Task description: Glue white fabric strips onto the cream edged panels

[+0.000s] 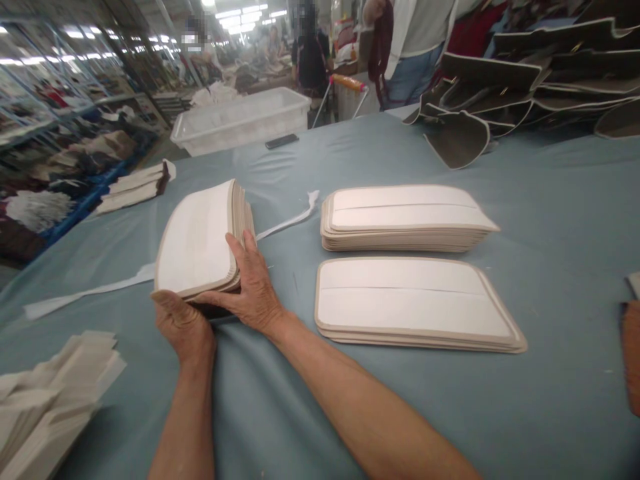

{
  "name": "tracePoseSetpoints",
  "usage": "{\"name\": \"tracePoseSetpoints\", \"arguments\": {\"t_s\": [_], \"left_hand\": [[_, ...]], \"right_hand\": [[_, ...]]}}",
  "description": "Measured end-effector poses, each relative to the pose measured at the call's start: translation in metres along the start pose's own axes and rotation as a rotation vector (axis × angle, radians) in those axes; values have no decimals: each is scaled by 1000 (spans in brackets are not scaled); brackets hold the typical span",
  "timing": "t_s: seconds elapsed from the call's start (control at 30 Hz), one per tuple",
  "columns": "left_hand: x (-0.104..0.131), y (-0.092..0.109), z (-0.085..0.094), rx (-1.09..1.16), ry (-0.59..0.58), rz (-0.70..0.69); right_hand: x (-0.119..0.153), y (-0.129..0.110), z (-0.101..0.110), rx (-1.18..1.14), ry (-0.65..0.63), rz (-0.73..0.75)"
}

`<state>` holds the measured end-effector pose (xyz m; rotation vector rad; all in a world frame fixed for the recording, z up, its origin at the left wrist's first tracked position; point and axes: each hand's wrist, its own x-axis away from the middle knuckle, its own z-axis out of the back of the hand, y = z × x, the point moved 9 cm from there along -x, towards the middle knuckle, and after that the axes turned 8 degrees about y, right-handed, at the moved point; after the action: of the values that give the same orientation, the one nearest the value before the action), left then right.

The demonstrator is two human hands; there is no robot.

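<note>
A thick stack of white panels with beige edges (197,233) stands at the left of the table, its near edge tipped up off the cloth. My left hand (185,327) grips its near-left corner, thumb on top and fingers hidden beneath. At the near-right corner my right hand (253,287) holds the stack, fingers against its right side and thumb along the near edge. Under the stack runs a white fabric strip (100,291), coming out on both sides. Two more panel stacks lie to the right: a taller far one (400,217) and a lower near one (400,303).
Pale folded pieces (60,393) lie at the lower left, and a small fabric bundle (135,187) at the left edge. A phone (282,141) rests near the far edge, before a white tub (245,117). Dark pieces (460,140) pile up at the back right, near a standing person.
</note>
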<state>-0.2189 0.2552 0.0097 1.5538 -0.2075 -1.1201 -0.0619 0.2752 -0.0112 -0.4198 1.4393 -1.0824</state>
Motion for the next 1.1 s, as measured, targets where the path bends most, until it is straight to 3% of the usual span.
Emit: {"name": "tracePoseSetpoints", "arguments": {"t_s": [0.33, 0.67, 1.1], "left_hand": [[-2, -9, 3, -7, 48, 13], [-2, -15, 4, -14, 59, 71], [-3, -19, 6, -147, 107, 92]], "right_hand": [[1, 0, 1, 8, -29, 6], [2, -3, 5, 28, -83, 134], [1, -3, 3, 120, -78, 116]]}}
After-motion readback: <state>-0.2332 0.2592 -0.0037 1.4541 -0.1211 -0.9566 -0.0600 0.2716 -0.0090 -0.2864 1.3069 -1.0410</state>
